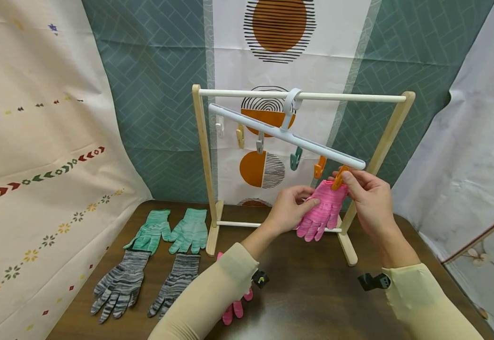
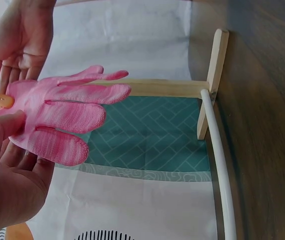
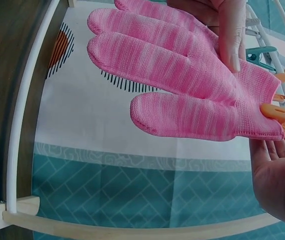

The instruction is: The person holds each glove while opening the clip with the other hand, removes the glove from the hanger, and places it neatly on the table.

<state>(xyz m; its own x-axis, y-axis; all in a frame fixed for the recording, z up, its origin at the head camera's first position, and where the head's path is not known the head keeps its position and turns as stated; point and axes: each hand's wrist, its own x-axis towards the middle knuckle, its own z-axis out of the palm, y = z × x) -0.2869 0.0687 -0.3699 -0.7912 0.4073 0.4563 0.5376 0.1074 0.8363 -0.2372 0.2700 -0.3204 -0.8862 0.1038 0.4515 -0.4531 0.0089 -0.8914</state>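
— Fingers first: what are they doing?

— Right hand (image 1: 368, 198) has its thumb and fingertips pinched on the orange clip (image 1: 339, 177) at the low end of the white hanger bar (image 1: 285, 136). Left hand (image 1: 290, 208) has its fingers curled against the pink glove (image 1: 321, 211), holding it up by the cuff near that clip.

— And the glove itself?

— It hangs fingers down, cuff at the orange clip, in front of the right leg of the wooden rack (image 1: 204, 160). From the right wrist view the clip's tip lies against the cuff edge; whether it bites the cloth yet I cannot tell.

— Any writing or labels?

— None that can be read. Only patterns on the backdrop cloths (image 1: 278, 28): orange circles with black stripes, teal herringbone.

— How are the arms held?

— Both forearms, in pale yellow sleeves (image 1: 213, 297), reach forward and up over the brown table (image 1: 310, 293), wrists raised, hands close together with the glove between them.

— What else is around?

— Hanger hooked over the rack's top rail, tilted down to the right, with white, yellow, grey, teal and orange clips along it. On the table at left lie two green gloves (image 1: 170, 231) and, nearer, two grey striped gloves (image 1: 145, 281). A second pink glove (image 1: 235, 309) lies partly under the left forearm.
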